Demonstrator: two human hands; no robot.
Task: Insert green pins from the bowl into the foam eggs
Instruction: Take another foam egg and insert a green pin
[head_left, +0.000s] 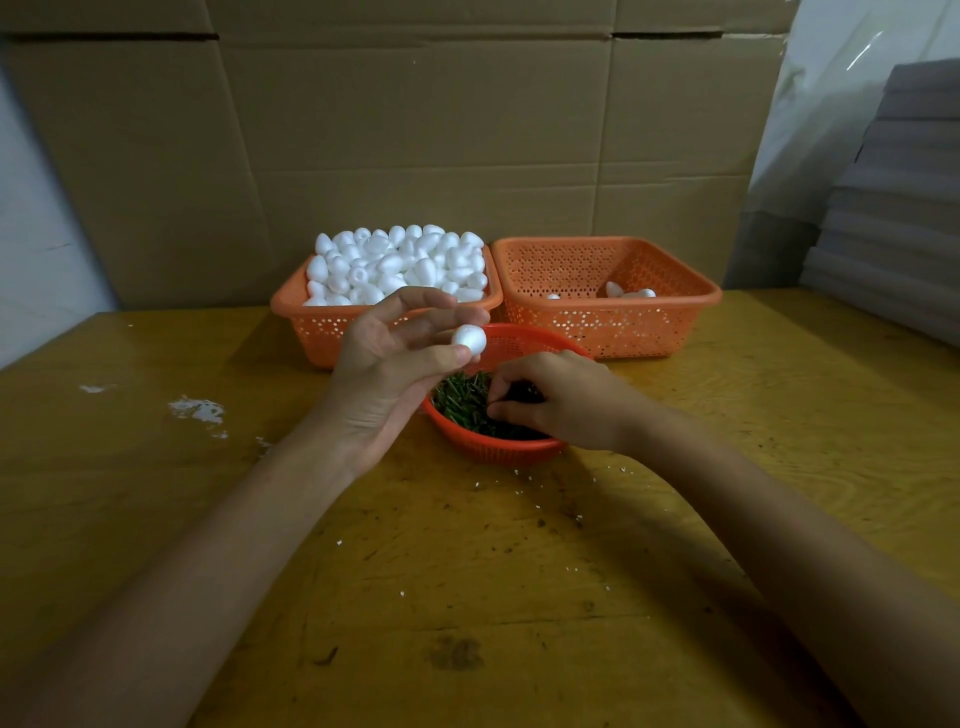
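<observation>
My left hand is raised over the table, palm up, and pinches one white foam egg between thumb and fingertips, just above the far-left rim of the red bowl. The bowl holds a heap of green pins. My right hand reaches down into the bowl with its fingers curled among the pins; whether a pin is pinched is hidden by the fingers.
Behind the bowl stand two orange baskets: the left basket heaped with white foam eggs, the right basket holding a few. A cardboard wall closes the back. Grey stacked sheets lie at right. White crumbs dot the wooden table.
</observation>
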